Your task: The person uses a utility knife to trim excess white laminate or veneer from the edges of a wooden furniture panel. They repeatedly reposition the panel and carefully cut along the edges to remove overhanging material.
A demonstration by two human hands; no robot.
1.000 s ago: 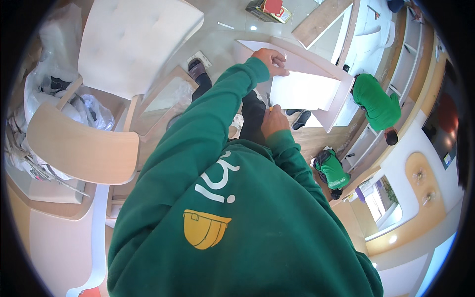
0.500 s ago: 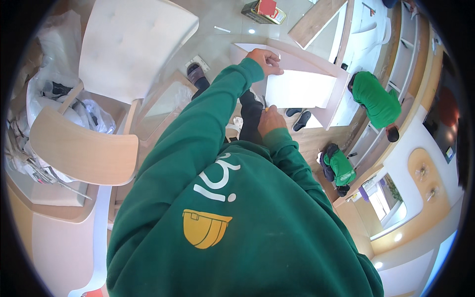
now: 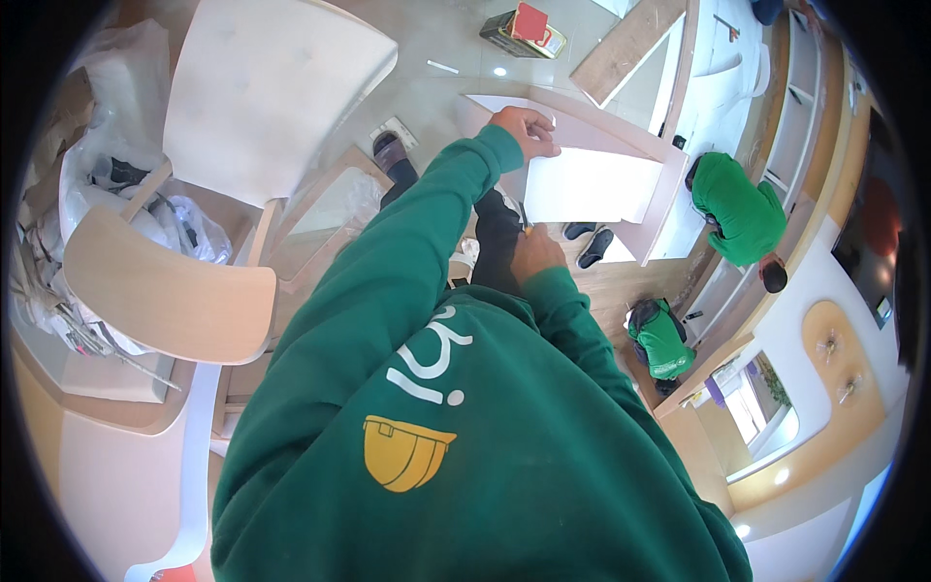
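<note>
My left hand (image 3: 525, 132) is closed, its fingers pinching the upper left corner of a bright white sheet (image 3: 593, 186). The sheet lies over a pale pinkish panel piece with raised sides (image 3: 653, 209). Lower down, my right hand (image 3: 536, 253) is closed round a slim tool (image 3: 527, 229) near the sheet's lower left corner. A bit of yellow-orange and a thin dark tip show above the fingers; the tool's kind is too small to make out. My two hands are apart, one at the top and one at the bottom of the sheet's left end.
A cushioned white chair (image 3: 276, 97) and a curved wooden board (image 3: 170, 291) stand at left beside plastic-wrapped items (image 3: 116, 107). Dark shoes (image 3: 594, 248) lie below the sheet. A rectangular tin (image 3: 524, 34) stands beyond. Two people in green (image 3: 739, 209) bend near long shelving at right.
The whole view has shifted slightly. Both hands keep their grips, the right one a little lower relative to the sheet. The nearer person in green has bent lower.
</note>
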